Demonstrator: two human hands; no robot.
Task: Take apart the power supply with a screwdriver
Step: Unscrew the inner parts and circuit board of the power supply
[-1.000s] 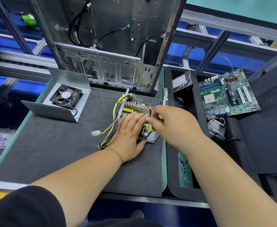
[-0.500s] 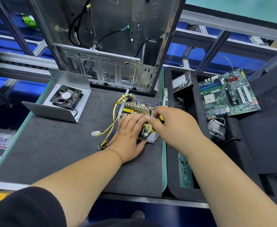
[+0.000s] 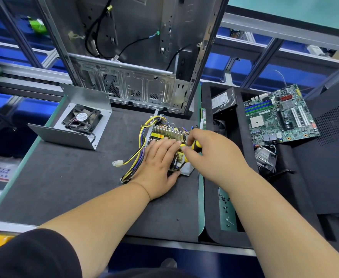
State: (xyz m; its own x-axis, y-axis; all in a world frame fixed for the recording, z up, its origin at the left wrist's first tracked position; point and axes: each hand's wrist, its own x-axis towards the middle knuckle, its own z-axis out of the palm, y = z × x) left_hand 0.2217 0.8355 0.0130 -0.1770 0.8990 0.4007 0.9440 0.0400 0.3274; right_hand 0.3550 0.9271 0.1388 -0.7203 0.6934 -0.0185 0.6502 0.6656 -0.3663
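1. Lying under both hands: power supply [image 3: 165,135], cover off, finned heatsink and yellow wiring exposed.
2. Left hand [image 3: 158,161] pressing flat on it; right hand [image 3: 210,153] gripping screwdriver [image 3: 196,145].
3. Fan cover [image 3: 78,125] far left of the hands; motherboard [image 3: 280,115] right.

The work mat [image 3: 68,189] is looking matt and slightly rough; the computer case [image 3: 128,57] is showing bare brushed metal; the screwdriver [image 3: 196,145] handle is gleaming glossy plastic.
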